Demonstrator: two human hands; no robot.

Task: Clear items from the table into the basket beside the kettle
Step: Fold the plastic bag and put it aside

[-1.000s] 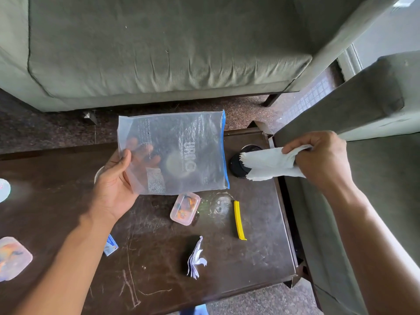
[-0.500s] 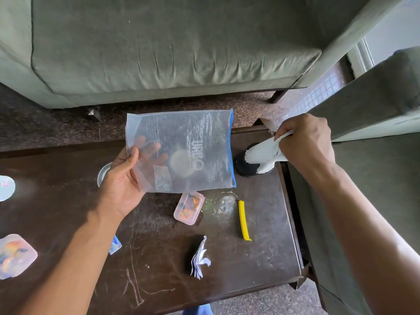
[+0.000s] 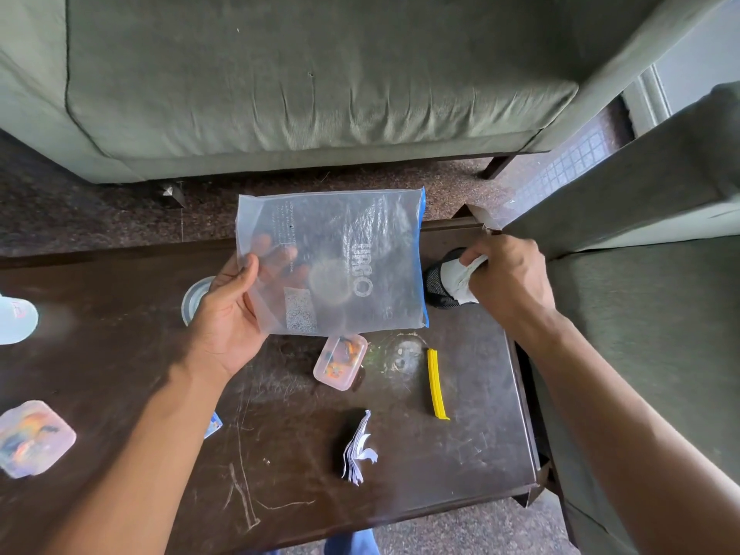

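My left hand (image 3: 228,318) holds a clear zip bag (image 3: 344,250) with a blue edge by its left side, lifted flat over the dark table (image 3: 120,354). My right hand (image 3: 508,278) grips a crumpled white tissue (image 3: 460,278) and pushes it down into a small black mesh basket (image 3: 436,286) at the table's far right corner. On the table lie a small clear box with orange bits (image 3: 340,362), a yellow clip (image 3: 435,383) and a wad of torn paper (image 3: 358,450). No kettle is in view.
A clear lidded box (image 3: 34,438) and a round white thing (image 3: 16,320) sit at the left edge. A round lid (image 3: 194,300) peeks from behind my left hand, a blue card (image 3: 213,424) from under my forearm. Green sofas (image 3: 320,82) stand behind and to the right.
My right hand has moved left and down, crumpling the spread tissue and pushing it into the black basket. The bag in my left hand stays about where it was.
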